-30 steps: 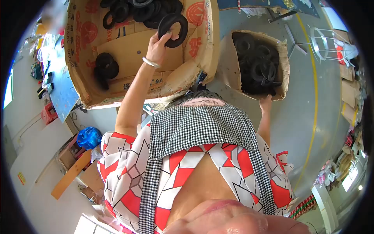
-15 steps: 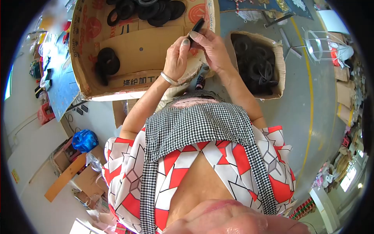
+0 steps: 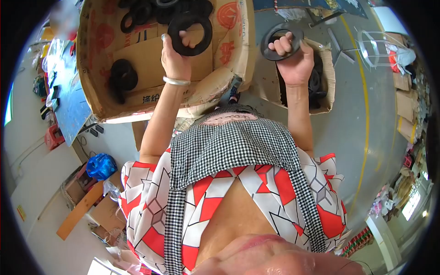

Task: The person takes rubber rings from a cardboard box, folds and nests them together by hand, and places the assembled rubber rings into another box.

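My left hand [image 3: 176, 65] grips a flat black ring [image 3: 207, 37] by its lower left, with fingertips showing through the hole. That ring is raised above a large cardboard box [image 3: 160, 59]. A second black ring [image 3: 266, 46] is in my right hand [image 3: 296, 68], whose fingers curl through its centre. This ring hangs above and partly in front of a smaller cardboard box [image 3: 328, 82] on the right. More black rings [image 3: 137, 11] are heaped at the far side of the large box. A few others [image 3: 124, 74] lie near its left wall.
Dark rings [image 3: 314, 82] fill part of the smaller box, partly hidden by my right arm. A blue table [image 3: 73, 107] stands at the left, and a white wire frame [image 3: 376, 50] at the right. A blue plastic bag [image 3: 101, 166] sits among cartons at the lower left.
My hands were together over the large box, holding a black piece edge-on. They have moved apart, left hand leftward and right hand rightward, and each now holds a ring.
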A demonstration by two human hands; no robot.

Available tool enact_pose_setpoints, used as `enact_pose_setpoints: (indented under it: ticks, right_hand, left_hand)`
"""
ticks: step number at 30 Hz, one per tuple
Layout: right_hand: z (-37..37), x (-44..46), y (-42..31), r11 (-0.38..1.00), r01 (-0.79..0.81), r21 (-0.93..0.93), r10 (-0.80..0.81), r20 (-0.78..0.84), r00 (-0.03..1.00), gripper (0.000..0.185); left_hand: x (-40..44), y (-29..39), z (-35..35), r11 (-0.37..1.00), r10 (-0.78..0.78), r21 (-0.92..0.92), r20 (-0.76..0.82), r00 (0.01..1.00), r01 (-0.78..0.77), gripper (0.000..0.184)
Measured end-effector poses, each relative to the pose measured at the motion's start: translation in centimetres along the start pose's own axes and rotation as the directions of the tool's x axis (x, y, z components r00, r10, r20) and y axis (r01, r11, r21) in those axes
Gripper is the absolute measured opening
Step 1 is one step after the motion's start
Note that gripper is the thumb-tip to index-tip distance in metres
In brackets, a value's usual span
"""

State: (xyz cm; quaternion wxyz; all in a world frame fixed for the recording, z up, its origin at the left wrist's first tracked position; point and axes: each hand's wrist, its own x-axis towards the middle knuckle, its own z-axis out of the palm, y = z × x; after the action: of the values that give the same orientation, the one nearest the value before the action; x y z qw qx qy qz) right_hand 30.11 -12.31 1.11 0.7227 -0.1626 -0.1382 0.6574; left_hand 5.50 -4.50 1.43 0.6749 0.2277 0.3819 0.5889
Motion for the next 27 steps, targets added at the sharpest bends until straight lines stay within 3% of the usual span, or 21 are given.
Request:
enact_pose_setpoints:
  ticks: [1, 2, 3, 4, 5, 7, 8, 10, 11, 13, 14, 15, 16, 17, 18, 19, 20, 22, 24, 26, 27]
  right_hand:
    - [-0.5, -0.1, -0.5, 0.990, 0.032, -0.137, -0.037, -0.029, 0.999, 0.029]
    - [0.4, -0.5, 0.1, 0.982, 0.001, -0.189, -0.038, -0.196, 0.980, 0.033]
    - [0.4, -0.6, 0.7, 0.936, 0.007, -0.351, -0.072, -0.173, 0.982, 0.034]
    - [1.2, -0.8, 1.2, 0.867, 0.061, -0.494, -0.134, -0.114, 0.984, 0.031]
    - [1.8, -0.8, 1.2, 0.893, 0.046, -0.448, -0.088, -0.072, 0.993, 0.032]
    - [3.1, -1.7, 0.9, 0.827, 0.064, -0.558, -0.252, -0.267, 0.930, 0.029]
    - [3.2, -1.9, 0.6, 0.770, 0.059, -0.635, -0.326, -0.312, 0.892, 0.027]
    - [1.8, -2.3, -1.3, 0.815, 0.084, -0.574, -0.354, -0.378, 0.855, 0.020]
    - [0.4, -2.8, -2.8, 0.783, 0.071, -0.618, -0.371, -0.371, 0.851, 0.015]
    - [-5.3, -2.3, -5.2, 0.838, 0.122, -0.532, -0.391, -0.429, 0.814, 0.014]
    - [-7.6, -2.7, -6.3, 0.825, 0.110, -0.554, -0.425, -0.481, 0.767, 0.014]
    - [-11.9, -3.1, -7.7, 0.891, 0.107, -0.442, -0.348, -0.513, 0.785, 0.012]
    - [-13.9, -3.7, -8.4, 0.908, 0.087, -0.410, -0.343, -0.609, 0.715, 0.011]
    - [-17.8, -4.4, -9.1, 0.937, 0.058, -0.344, -0.291, -0.680, 0.673, 0.011]
    - [-19.8, -5.1, -9.4, 0.957, 0.007, -0.290, -0.230, -0.744, 0.627, 0.014]
    - [-22.5, -6.7, -9.3, 0.876, -0.202, -0.437, -0.292, -0.816, 0.499, 0.014]
    - [-25.2, -8.3, -9.5, 0.742, -0.421, -0.522, -0.383, -0.845, 0.373, 0.014]
    - [-28.4, -11.4, -10.1, 0.646, -0.523, -0.556, -0.456, -0.831, 0.320, 0.013]
    - [-25.5, -13.1, -10.1, 0.720, -0.439, -0.538, -0.470, -0.843, 0.262, 0.012]
    - [-23.5, -13.7, -10.0, 0.700, -0.368, -0.612, -0.531, -0.791, 0.304, 0.008]
    - [-22.3, -13.4, -9.6, 0.698, -0.374, -0.611, -0.534, -0.791, 0.298, 0.008]
  left_hand:
    - [-1.1, 0.1, 1.5, 0.980, 0.080, 0.173, 0.094, 0.992, -0.095, 0.038]
    - [-1.1, -0.7, 2.0, 0.740, 0.237, 0.550, 0.324, 0.916, -0.386, 0.034]
    - [-1.7, -1.8, 2.8, 0.681, 0.190, 0.587, 0.436, 0.880, -0.438, 0.023]
    - [-2.1, -2.5, 3.8, 0.338, 0.211, 0.621, 0.683, 0.700, -0.707, 0.020]
    - [-3.7, -2.0, 6.4, -0.004, 0.056, 0.551, 0.833, 0.550, -0.834, 0.027]
    - [-4.6, -4.0, 8.5, 0.012, -0.061, 0.373, 0.926, 0.372, -0.928, 0.040]
    - [-5.0, -4.8, 9.2, 0.018, -0.062, 0.372, 0.927, 0.370, -0.928, 0.040]
    - [-5.1, -5.6, 9.7, 0.199, 0.006, 0.302, 0.951, 0.309, -0.932, 0.056]
    - [-4.8, -5.2, 9.7, 0.238, 0.039, 0.278, 0.955, 0.295, -0.931, 0.062]
    - [-3.4, -3.9, 8.6, 0.237, 0.095, 0.339, 0.924, 0.369, -0.910, 0.061]
    - [-1.7, -3.7, 7.2, 0.161, 0.150, 0.382, 0.902, 0.405, -0.910, 0.059]
    - [0.1, -4.1, 5.4, 0.126, 0.222, 0.490, 0.833, 0.506, -0.862, 0.054]
    - [2.3, -3.8, 3.6, 0.085, 0.313, 0.537, 0.785, 0.534, -0.839, 0.050]
    - [4.3, -3.5, 1.6, 0.194, 0.330, 0.658, 0.655, 0.680, -0.728, 0.043]
    - [7.4, -4.8, -1.6, 0.183, 0.401, 0.796, 0.475, 0.783, -0.577, 0.047]
    - [9.5, -5.3, -4.9, 0.099, 0.459, 0.917, 0.302, 0.836, -0.385, 0.059]
    - [12.7, -6.1, -8.6, 0.162, 0.446, 0.977, 0.053, 0.893, -0.139, 0.074]
    - [20.8, -8.0, -17.1, 0.430, 0.286, 0.885, -0.324, 0.902, 0.181, 0.079]
    - [17.7, -4.5, -11.2, 0.690, 0.101, 0.572, -0.684, 0.723, 0.444, 0.066]
    - [20.0, -5.7, -12.0, 0.709, 0.089, 0.527, -0.726, 0.682, 0.468, 0.059]
    - [23.5, -7.8, -15.2, 0.835, -0.010, 0.403, -0.669, 0.743, 0.375, 0.054]
